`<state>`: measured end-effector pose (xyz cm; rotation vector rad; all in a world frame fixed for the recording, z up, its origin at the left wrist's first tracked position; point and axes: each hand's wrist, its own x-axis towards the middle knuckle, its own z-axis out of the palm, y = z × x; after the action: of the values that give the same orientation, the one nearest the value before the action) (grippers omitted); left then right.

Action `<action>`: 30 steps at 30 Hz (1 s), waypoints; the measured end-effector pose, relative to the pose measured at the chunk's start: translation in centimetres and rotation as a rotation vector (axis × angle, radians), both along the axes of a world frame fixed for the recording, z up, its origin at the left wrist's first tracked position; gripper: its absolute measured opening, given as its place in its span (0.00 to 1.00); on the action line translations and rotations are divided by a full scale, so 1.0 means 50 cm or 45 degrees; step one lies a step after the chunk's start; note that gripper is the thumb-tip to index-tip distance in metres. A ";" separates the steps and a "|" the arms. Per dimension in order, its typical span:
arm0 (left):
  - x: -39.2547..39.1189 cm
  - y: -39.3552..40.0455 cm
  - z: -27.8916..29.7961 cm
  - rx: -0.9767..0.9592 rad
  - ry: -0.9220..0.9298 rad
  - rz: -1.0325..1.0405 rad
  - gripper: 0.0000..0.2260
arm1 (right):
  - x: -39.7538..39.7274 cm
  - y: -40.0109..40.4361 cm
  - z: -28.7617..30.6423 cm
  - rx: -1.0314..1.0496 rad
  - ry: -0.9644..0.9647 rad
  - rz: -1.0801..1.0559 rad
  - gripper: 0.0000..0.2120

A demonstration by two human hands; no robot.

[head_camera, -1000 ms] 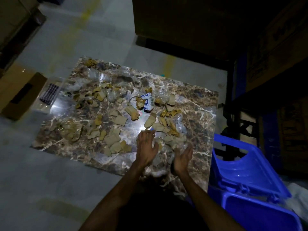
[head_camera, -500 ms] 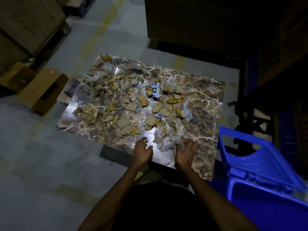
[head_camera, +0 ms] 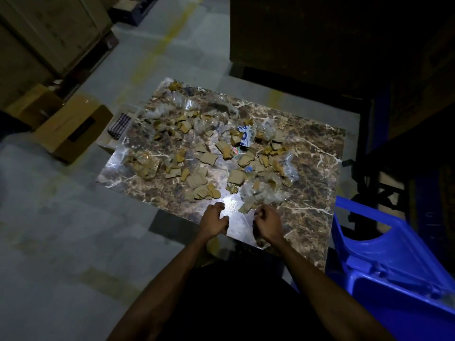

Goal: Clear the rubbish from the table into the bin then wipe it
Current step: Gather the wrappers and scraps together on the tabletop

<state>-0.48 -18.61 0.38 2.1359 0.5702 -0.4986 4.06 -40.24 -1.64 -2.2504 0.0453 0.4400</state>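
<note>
Rubbish covers the brown marble-patterned table (head_camera: pixel 307 148): torn tan cardboard scraps (head_camera: pixel 209 158), crumpled clear plastic wrappers (head_camera: pixel 268 191) and a blue-and-white printed wrapper (head_camera: pixel 246 136), thickest toward the far and right edges. The left hand (head_camera: pixel 213 220) hovers at the near edge, fingers loosely curled, holding nothing. Whether the right hand (head_camera: pixel 267 223) grips anything I cannot tell. It all looks light and slippery on the gloss, so scooping handfuls should suit. The blue plastic bin (head_camera: pixel 398 257) waits beside the right edge.
</note>
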 end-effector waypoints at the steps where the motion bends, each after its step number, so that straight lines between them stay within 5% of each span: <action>1: 0.001 0.013 0.003 -0.011 -0.010 -0.005 0.23 | -0.013 0.009 -0.003 0.022 0.041 0.052 0.07; 4: 0.002 0.063 -0.003 -0.068 -0.001 -0.007 0.19 | -0.035 0.035 -0.024 0.049 0.195 0.292 0.14; 9: -0.009 0.175 -0.023 -0.099 -0.019 0.106 0.17 | 0.022 0.115 -0.001 0.141 0.179 -0.107 0.09; 14: -0.013 0.254 -0.042 -0.130 -0.047 0.172 0.14 | 0.033 0.180 0.011 0.044 0.003 -0.177 0.06; 22: -0.008 0.296 -0.043 -0.128 -0.070 0.182 0.13 | -0.006 0.317 -0.042 0.126 0.294 0.422 0.06; 26: -0.021 0.311 -0.052 -0.091 -0.069 0.175 0.16 | 0.057 0.331 -0.001 0.108 0.232 0.182 0.13; 30: -0.034 0.319 -0.043 -0.054 -0.021 0.226 0.16 | 0.069 0.326 -0.008 0.053 0.088 0.036 0.07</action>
<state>-2.21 -2.64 -1.77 2.0251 0.7258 -0.3905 7.51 -23.92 -2.05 -2.1973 0.0397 0.5297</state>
